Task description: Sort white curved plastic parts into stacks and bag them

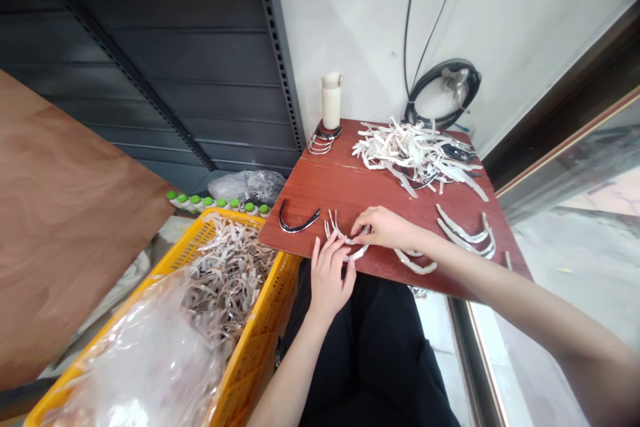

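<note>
Silvery white curved strips [357, 254] lie at the front edge of the red-brown table [320, 187]. My left hand [331, 275] rests on these strips with its fingers stretched out and its thumb apart. From the right, my right hand [384, 227] reaches over with bent fingers closed on an end of a curved strip; the fingertips partly hide it. Left of both hands lies a black curved strip [299, 225]. Under my right forearm is another pale curved pair [417, 263], partly covered. Further right, more U-shaped strips [470, 240] are nested together.
A tangled heap of white strips [415, 150] covers the table's back right. A cream bottle [331, 101] stands at the back left near small curved pieces [320, 145]. Left of the table, a yellow crate [265, 283] holds many strips and a plastic bag [145, 353]. A coiled cable [413, 110] hangs on the wall.
</note>
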A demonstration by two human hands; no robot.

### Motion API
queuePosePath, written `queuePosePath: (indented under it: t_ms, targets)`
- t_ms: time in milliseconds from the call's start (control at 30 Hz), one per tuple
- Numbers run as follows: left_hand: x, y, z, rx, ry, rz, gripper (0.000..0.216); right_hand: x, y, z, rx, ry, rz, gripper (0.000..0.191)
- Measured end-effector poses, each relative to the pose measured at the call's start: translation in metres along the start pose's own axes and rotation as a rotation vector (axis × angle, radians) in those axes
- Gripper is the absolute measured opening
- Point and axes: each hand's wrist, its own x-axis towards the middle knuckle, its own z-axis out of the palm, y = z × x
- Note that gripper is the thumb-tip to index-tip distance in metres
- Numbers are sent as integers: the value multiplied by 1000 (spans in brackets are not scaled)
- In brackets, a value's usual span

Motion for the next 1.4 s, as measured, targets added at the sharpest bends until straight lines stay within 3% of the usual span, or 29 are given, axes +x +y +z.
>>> queuePosePath:
  t_ms: [300, 500, 600, 700, 900, 1000, 1133, 1233, 1400]
  targets:
    - [6, 3, 4, 45, 67, -47, 10, -3, -2, 14, -83, 14, 19, 13]
    - [2, -7, 12, 109, 44, 11, 33, -8, -10, 15, -69, -7, 23, 17]
    - [1, -11, 14, 129, 44, 27, 36, -10, -7, 7, -62, 58, 23, 16]
    - [1, -13, 15, 143, 47, 32, 39, -14, 9, -14, -100, 205, 100, 15]
    - [2, -14, 18, 171, 64, 46, 39, -24, 74, -57, -353, 524, 467, 22]
    - [2, -14, 18, 173, 77, 51, 38, -22, 97, -58, -485, 552, 541, 24]
    - [1, -14, 17, 172, 79, 52, 39, -17, 107, -47, -572, 567, 530, 24]
    - [1, -15, 17, 172, 75, 54, 39, -12, 108, -46, -451, 586, 546, 20]
    - [0, -16, 18, 161, 76, 50, 39, -3, 111, -59, 202, 681, 641, 10]
